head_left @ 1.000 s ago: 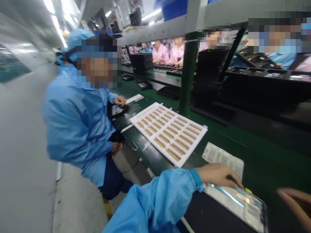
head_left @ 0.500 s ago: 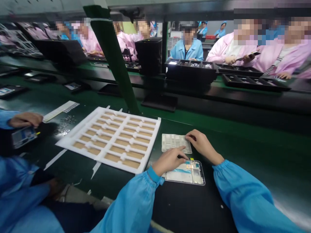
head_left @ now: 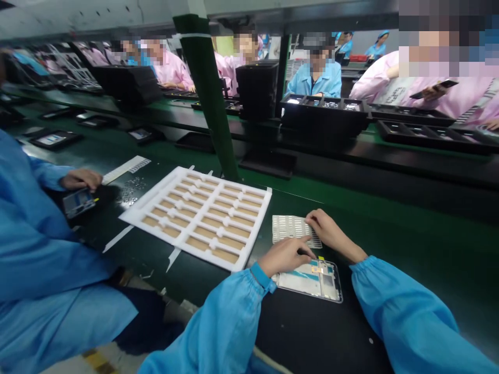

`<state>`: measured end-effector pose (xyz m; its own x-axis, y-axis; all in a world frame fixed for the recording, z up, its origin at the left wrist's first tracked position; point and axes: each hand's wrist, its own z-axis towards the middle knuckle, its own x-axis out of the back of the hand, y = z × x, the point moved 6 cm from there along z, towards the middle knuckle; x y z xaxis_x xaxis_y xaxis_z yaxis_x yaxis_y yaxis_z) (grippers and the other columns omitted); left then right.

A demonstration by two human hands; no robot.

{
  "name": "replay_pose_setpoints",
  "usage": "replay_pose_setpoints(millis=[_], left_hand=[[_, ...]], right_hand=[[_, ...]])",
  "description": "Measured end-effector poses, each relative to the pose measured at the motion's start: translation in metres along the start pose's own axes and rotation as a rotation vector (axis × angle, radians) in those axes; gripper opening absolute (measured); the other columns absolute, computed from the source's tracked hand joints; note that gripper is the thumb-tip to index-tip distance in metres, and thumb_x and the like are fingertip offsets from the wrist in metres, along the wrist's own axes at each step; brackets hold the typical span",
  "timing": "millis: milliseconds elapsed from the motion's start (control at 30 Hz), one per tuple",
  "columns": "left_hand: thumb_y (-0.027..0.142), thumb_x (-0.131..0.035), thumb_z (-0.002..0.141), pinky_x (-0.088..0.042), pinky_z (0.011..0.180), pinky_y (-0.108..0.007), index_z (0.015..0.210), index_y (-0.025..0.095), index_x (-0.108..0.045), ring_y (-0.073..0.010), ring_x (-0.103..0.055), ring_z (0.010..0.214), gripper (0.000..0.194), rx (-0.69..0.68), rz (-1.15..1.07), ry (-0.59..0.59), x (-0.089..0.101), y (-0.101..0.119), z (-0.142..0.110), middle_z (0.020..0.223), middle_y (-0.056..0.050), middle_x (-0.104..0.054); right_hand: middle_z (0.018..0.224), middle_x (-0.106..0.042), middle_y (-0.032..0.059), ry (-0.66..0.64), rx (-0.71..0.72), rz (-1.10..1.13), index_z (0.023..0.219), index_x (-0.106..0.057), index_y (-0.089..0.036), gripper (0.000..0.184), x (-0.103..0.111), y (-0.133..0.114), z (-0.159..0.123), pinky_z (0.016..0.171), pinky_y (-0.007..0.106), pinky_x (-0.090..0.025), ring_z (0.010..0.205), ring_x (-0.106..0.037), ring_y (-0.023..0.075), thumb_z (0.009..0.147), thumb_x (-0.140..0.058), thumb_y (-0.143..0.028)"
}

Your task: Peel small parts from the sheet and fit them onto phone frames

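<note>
A pale sheet of small adhesive strips (head_left: 290,227) lies on the green bench in front of me. At its upper right corner, my right hand (head_left: 327,231) is closed with fingertips pinching the sheet's edge. My left hand (head_left: 286,255) reaches over the sheet's lower edge, index finger stretched out and thumb apart from it. Below lies a phone frame (head_left: 329,283) with a silvery inner face, blue strips and a yellow tab on its upper edge. The left hand and wrist cover the frame's upper left part. A black mat (head_left: 312,332) is under the frame.
A white foam tray (head_left: 187,221) with brown-bottomed slots lies left of my hands, near white tape pieces. Farther left, a co-worker's hand (head_left: 81,179) is beside another phone frame (head_left: 80,202) and scattered small parts. A green post (head_left: 206,93) rises behind the tray. Black trays (head_left: 325,117) stand opposite.
The whole view has shifted, so the bench things appear farther right and more of the co-worker on the left shows. My hands keep nearly the same places at the sheet and frame.
</note>
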<state>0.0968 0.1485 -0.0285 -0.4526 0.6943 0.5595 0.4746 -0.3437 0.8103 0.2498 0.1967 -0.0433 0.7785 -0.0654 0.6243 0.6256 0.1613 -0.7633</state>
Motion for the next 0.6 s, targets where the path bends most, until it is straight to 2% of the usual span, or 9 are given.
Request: replay_pose_setpoints(millis=[167, 300, 433, 500, 600], left_hand=[[0.028, -0.063, 0.088, -0.05, 0.099, -0.032, 0.105, 0.028, -0.076, -0.0279, -0.056, 0.128, 0.022, -0.013, 0.025, 0.018, -0.001, 0.0, 0.001, 0.151, -0.001, -0.045], [0.027, -0.062, 0.09, -0.047, 0.105, -0.036, 0.105, 0.028, -0.076, -0.0284, -0.056, 0.128, 0.021, -0.039, 0.066, 0.08, 0.003, 0.008, -0.005, 0.155, 0.0, -0.039], [0.026, -0.055, 0.096, -0.044, 0.11, -0.033, 0.111, 0.03, -0.073, -0.022, -0.055, 0.13, 0.024, -0.138, 0.166, 0.201, 0.006, 0.033, -0.027, 0.145, 0.003, -0.053], [0.022, -0.051, 0.098, -0.049, 0.103, -0.031, 0.115, 0.03, -0.07, -0.018, -0.061, 0.122, 0.027, -0.242, 0.29, 0.287, 0.002, 0.048, -0.044, 0.135, 0.004, -0.062], [0.015, -0.05, 0.098, -0.056, 0.084, -0.029, 0.117, 0.026, -0.067, -0.0159, -0.07, 0.102, 0.028, -0.427, 0.466, 0.384, -0.009, 0.065, -0.069, 0.121, 0.001, -0.071]], right_hand=[[0.084, -0.064, 0.0071, 0.196, -0.124, 0.295, 0.085, -0.059, -0.02, 0.044, 0.015, 0.003, -0.001, 0.073, 0.036, -0.05, 0.078, -0.059, 0.0207, 0.084, -0.055, -0.064], [0.088, -0.066, 0.0066, 0.285, -0.172, 0.495, 0.087, -0.058, -0.02, 0.046, 0.032, -0.013, -0.02, 0.076, 0.034, -0.053, 0.078, -0.063, 0.0178, 0.078, -0.064, -0.065], [0.082, -0.067, 0.004, 0.362, -0.208, 0.58, 0.086, -0.059, -0.021, 0.043, 0.062, -0.032, -0.065, 0.072, 0.032, -0.055, 0.075, -0.066, 0.0177, 0.068, -0.082, -0.052], [0.081, -0.069, 0.0037, 0.415, -0.22, 0.577, 0.086, -0.06, -0.021, 0.041, 0.079, -0.04, -0.095, 0.072, 0.031, -0.057, 0.076, -0.068, 0.0188, 0.066, -0.086, -0.046], [0.08, -0.073, 0.0047, 0.446, -0.215, 0.472, 0.088, -0.061, -0.022, 0.036, 0.093, -0.053, -0.139, 0.071, 0.031, -0.059, 0.077, -0.071, 0.0207, 0.069, -0.085, -0.04]])
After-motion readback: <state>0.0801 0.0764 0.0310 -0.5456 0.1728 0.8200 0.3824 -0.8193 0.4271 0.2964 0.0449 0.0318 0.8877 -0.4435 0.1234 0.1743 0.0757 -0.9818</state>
